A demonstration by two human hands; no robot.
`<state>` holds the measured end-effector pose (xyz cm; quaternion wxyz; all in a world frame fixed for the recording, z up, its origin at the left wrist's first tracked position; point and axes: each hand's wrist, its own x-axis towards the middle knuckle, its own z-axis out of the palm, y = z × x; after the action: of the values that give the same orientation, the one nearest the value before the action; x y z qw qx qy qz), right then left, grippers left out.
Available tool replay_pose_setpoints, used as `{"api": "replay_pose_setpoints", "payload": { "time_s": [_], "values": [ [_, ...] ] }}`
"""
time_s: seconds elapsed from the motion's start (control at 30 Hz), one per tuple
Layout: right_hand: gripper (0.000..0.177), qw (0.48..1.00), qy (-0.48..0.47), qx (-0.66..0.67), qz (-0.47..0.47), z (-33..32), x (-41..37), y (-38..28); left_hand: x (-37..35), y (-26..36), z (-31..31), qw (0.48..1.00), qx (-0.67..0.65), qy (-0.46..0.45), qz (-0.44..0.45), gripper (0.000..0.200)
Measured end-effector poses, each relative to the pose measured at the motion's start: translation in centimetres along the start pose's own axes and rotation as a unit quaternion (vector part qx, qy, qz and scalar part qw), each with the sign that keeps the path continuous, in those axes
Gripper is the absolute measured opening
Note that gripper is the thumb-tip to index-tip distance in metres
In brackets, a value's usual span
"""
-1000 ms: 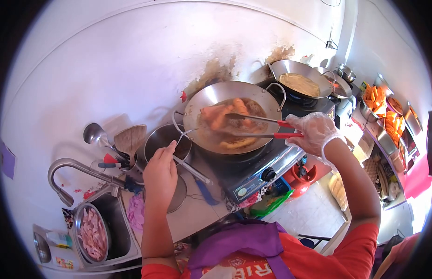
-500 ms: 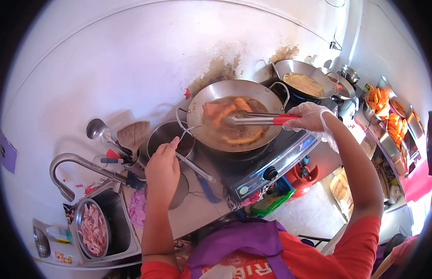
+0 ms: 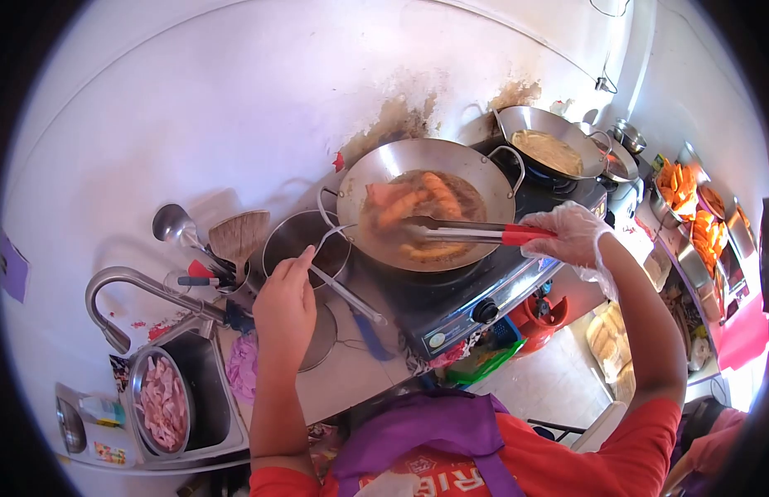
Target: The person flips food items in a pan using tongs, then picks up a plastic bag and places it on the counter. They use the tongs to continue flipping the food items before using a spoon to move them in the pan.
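Note:
My right hand, in a clear plastic glove, grips the red handles of metal tongs. The tips of the tongs are in a large two-handled wok among orange pieces of food in bubbling oil. My bare left hand is raised at the wok's left, beside a dark pot. Its fingers are together near a thin metal handle that reaches over the wok's rim; whether they hold it is not clear. The wok stands on a black gas stove.
A second wok with oil stands behind right. At left are a sink with a bowl of raw meat, a curved faucet and utensils. Bowls of orange food line the right shelf. Part of another person shows lower right.
The tongs and my right hand have moved slightly right and down. The orange pieces in the oil lie differently, with one now more upright. My left hand has shifted slightly left.

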<state>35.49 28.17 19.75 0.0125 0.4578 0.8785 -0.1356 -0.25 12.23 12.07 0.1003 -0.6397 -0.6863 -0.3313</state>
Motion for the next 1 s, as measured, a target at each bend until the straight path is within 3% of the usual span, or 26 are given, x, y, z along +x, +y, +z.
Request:
{"api": "replay_pose_setpoints", "payload": {
  "time_s": [0.1,0.3,0.4,0.5,0.73,0.9,1.0],
  "values": [
    [0.044,0.997,-0.008,0.068,0.020,0.2,-1.6,0.9,0.0,-0.1,-0.3,1.000,0.012,0.005,0.002,0.042],
    [0.046,0.982,0.065,0.173,0.039,0.6,-3.6,3.6,0.3,0.1,-0.3,1.000,-0.001,0.003,-0.002,0.043],
    [0.050,0.992,0.066,0.106,0.022,0.0,-3.3,3.5,0.7,0.2,0.4,1.000,-0.009,0.009,0.020,0.040],
    [0.052,0.998,0.012,0.060,0.031,-0.8,-2.1,1.5,1.7,0.5,1.2,0.998,0.029,-0.025,0.039,0.034],
    [0.051,0.998,-0.018,-0.043,0.044,-1.4,0.0,-2.0,6.8,1.1,3.4,0.980,0.128,-0.126,0.091,0.020],
    [0.056,0.987,0.085,-0.136,-0.026,-1.9,-1.1,-1.9,9.7,1.1,5.3,0.958,0.182,-0.190,0.118,0.018],
    [0.046,0.977,0.114,-0.178,0.004,-2.6,-2.3,-3.1,10.9,2.5,5.5,0.942,0.213,-0.232,0.114,0.021]
  ]
}}
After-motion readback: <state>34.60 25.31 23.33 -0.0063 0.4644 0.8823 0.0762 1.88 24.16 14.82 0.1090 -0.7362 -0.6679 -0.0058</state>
